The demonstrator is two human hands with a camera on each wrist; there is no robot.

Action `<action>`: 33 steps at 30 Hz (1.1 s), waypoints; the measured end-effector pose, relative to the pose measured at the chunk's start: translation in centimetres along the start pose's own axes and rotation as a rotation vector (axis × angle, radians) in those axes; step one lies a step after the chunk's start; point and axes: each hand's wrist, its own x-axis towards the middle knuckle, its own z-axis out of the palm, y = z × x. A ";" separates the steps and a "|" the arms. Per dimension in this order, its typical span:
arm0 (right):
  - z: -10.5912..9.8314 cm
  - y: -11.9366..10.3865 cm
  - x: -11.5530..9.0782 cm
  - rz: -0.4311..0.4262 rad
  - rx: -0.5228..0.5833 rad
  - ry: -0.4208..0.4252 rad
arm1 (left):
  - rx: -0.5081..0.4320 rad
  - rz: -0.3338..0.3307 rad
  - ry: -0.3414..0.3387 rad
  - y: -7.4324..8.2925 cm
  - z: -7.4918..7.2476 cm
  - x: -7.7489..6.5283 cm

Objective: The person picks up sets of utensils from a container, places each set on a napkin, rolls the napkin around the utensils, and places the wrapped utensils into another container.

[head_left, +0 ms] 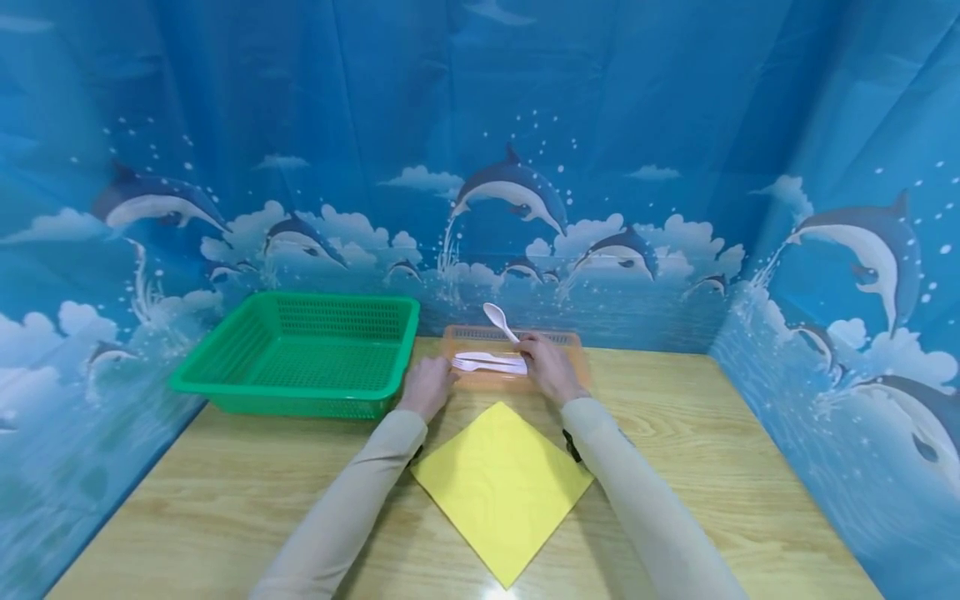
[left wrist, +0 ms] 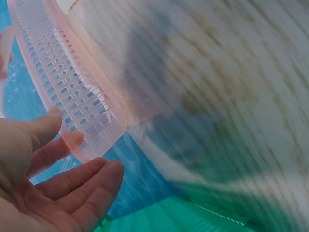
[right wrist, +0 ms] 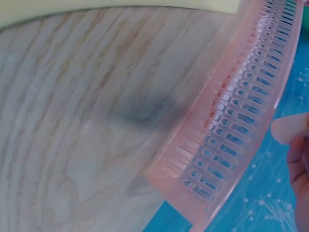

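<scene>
In the head view my right hand (head_left: 549, 367) pinches a white plastic spoon (head_left: 497, 317) by its handle, bowl tilted up to the left above the orange basket. A white plastic fork (head_left: 468, 365) and knife (head_left: 483, 357) lie side by side at the basket, their handle ends close to my right fingers. My left hand (head_left: 427, 386) is at the left end of the small, slotted orange basket (head_left: 468, 385). In the left wrist view its thumb and index finger pinch the basket rim, while the other fingers stay loosely bent below the corner.
A large green basket (head_left: 300, 400) stands left of my left hand. A yellow napkin (head_left: 502, 492) lies as a diamond on the wooden table (head_left: 675, 467), between my forearms. A blue dolphin-print curtain (head_left: 637, 100) rises behind the table and along both sides.
</scene>
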 end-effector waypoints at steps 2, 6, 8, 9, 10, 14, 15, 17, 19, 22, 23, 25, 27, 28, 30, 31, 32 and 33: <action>-0.2 0.1 -0.1 0.009 0.030 0.027 | -0.009 -0.014 -0.004 -0.1 0.0 0.0; -0.5 0.2 -0.3 0.022 0.088 0.038 | -0.008 -0.035 -0.013 -0.1 0.0 0.1; -0.6 0.2 -0.5 0.036 0.120 0.024 | -0.008 -0.039 -0.022 -0.1 -0.1 0.1; -0.7 0.2 -0.5 0.039 0.133 0.016 | -0.008 -0.040 -0.028 -0.1 -0.1 0.1; -0.7 0.2 -0.7 0.042 0.150 0.007 | -0.011 -0.041 -0.031 -0.2 -0.1 0.1; -0.9 0.0 -1.2 0.051 0.211 -0.034 | -0.013 -0.004 -0.006 -0.3 0.1 -0.1; -1.0 0.0 -1.3 0.048 0.226 -0.040 | -0.007 0.013 0.009 -0.3 0.1 -0.2; -1.1 -0.1 -1.6 0.052 0.259 -0.052 | 0.008 0.053 0.043 -0.3 0.2 -0.5; -1.2 -0.2 -1.8 0.055 0.286 -0.061 | 0.015 0.079 0.067 -0.3 0.2 -0.7; -1.3 -0.3 -2.1 0.055 0.308 -0.069 | 0.003 0.088 0.081 -0.2 0.0 -1.0; -1.3 -0.3 -2.1 0.054 0.312 -0.071 | -0.002 0.087 0.079 -0.1 0.0 -1.0; -1.4 -0.3 -2.3 0.054 0.312 -0.075 | -0.012 0.091 0.078 0.0 -0.1 -1.1; -1.3 -0.4 -2.5 0.052 0.309 -0.072 | -0.008 0.108 0.087 0.1 -0.1 -1.3; -1.3 -0.4 -2.5 0.050 0.310 -0.069 | -0.002 0.117 0.090 0.2 -0.1 -1.4; -1.3 -0.5 -2.6 0.048 0.312 -0.057 | 0.007 0.140 0.108 0.3 -0.1 -1.5; -1.3 -0.6 -2.6 0.047 0.314 -0.049 | 0.014 0.152 0.116 0.3 -0.2 -1.7; -1.3 -0.7 -2.6 0.045 0.317 -0.040 | 0.023 0.163 0.126 0.4 -0.2 -1.8; -1.3 -0.8 -2.6 0.042 0.321 -0.032 | 0.030 0.171 0.131 0.5 -0.3 -2.0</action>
